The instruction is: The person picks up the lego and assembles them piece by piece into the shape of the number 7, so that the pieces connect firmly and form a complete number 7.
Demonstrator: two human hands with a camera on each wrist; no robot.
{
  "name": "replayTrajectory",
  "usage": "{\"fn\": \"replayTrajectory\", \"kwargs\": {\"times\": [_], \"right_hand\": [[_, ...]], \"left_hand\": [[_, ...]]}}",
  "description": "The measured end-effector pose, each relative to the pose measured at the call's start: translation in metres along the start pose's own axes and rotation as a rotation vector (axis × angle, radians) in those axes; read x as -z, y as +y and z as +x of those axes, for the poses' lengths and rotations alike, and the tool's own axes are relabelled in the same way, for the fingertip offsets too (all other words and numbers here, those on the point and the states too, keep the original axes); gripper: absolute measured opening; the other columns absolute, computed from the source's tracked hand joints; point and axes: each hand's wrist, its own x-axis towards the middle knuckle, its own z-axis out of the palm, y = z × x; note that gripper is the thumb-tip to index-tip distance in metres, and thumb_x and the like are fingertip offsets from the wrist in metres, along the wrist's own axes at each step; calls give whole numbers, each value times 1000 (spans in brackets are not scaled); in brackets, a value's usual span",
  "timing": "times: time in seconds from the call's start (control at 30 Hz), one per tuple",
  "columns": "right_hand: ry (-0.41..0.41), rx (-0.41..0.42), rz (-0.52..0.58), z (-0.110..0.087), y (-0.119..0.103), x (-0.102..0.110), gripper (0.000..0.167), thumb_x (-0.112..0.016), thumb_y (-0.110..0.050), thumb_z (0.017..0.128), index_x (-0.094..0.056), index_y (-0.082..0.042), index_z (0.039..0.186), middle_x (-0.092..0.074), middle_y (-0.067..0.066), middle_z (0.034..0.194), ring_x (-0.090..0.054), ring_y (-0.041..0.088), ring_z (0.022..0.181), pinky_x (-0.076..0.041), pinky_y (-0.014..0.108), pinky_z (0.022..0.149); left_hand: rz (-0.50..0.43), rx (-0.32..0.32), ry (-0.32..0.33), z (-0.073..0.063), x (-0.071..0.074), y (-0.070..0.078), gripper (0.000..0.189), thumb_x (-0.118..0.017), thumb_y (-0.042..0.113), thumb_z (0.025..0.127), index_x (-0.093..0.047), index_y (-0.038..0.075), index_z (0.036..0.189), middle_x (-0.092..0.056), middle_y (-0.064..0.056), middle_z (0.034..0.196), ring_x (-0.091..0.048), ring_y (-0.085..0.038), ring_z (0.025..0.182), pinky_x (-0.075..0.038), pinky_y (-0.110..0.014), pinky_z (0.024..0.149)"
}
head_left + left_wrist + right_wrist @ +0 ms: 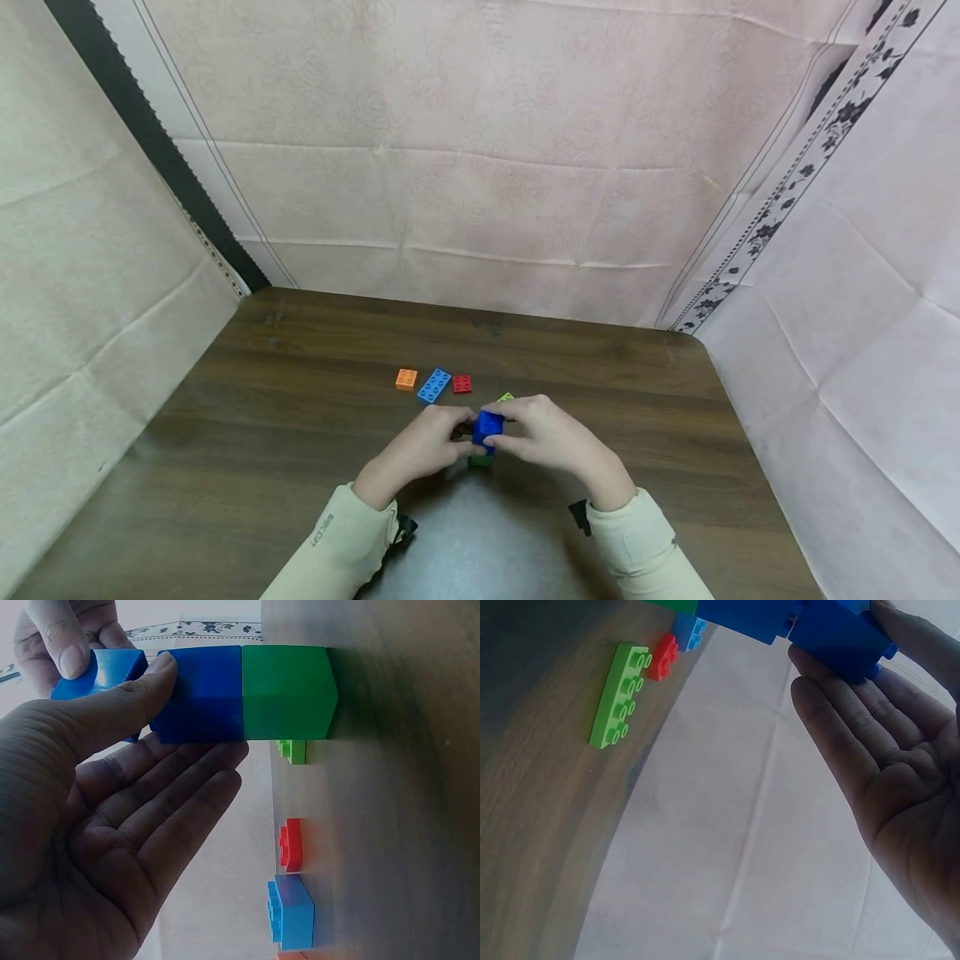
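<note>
Wooden tabletop [322, 400], blue block [116, 667] pinched in right hand [550, 433], above blue-green stack [238, 694]

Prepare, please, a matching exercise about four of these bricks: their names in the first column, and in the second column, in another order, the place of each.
Column 1
1. Orange brick
2. Red brick
3. Dark green block
4. Upper blue block

Column 2
A. Directly under the lower blue block
B. Leftmost of the loose bricks in the head view
C. Held by the right hand
D. Between the light blue brick and the light green brick

Right pairs: 1-B, 2-D, 3-A, 4-C
</note>
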Motion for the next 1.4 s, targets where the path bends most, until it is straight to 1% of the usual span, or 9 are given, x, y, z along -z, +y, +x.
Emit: {"fn": "replayTrajectory", "kwargs": {"times": [0.27,0.47,0.6,0.8,1.03,1.4], "right_hand": [[-2,13,-3,2,2,-3,38,-71,-23,96,-66,-7,130,-71,-1,114,-65,2,94,-54,19,81],[-5,9,-19,1,2,-2,38,-71,-23,96,-66,-6,130,-71,-1,115,-65,2,95,-55,21,82],[-7,5,-24,1,1,-2,39,-72,-24,96,-66,-6,130,-71,-1,116,-65,3,96,-55,22,84],[-3,6,-44,0,1,-2,37,-73,-22,95,-67,-7,128,-71,0,115,-65,3,96,-55,21,83],[10,27,-43,1,3,-4,36,-73,-21,95,-67,-6,128,-72,0,113,-65,3,96,-55,22,82],[5,-1,-34,2,5,-4,39,-73,-22,95,-66,-4,129,-71,0,113,-65,4,93,-56,23,83]], "left_hand": [[-24,-1,-1,0,0,0,23,-77,26,92,-71,14,111,-72,5,103,-69,-17,96,-57,-38,88],[-4,-6,4,0,0,0,25,-76,26,92,-71,13,113,-72,4,106,-68,-14,98,-56,-38,90],[-1,-7,6,-1,0,0,26,-76,25,92,-71,12,114,-72,3,107,-68,-15,100,-56,-39,91],[-15,-11,6,-1,1,0,27,-76,27,92,-71,12,114,-72,2,108,-69,-18,102,-56,-40,91],[-31,-23,7,0,1,0,26,-76,26,92,-71,12,112,-72,1,106,-70,-20,100,-56,-40,89],[-26,-11,-6,0,0,-2,31,-76,28,91,-70,10,116,-72,0,108,-69,-18,100,-57,-39,88]]}}
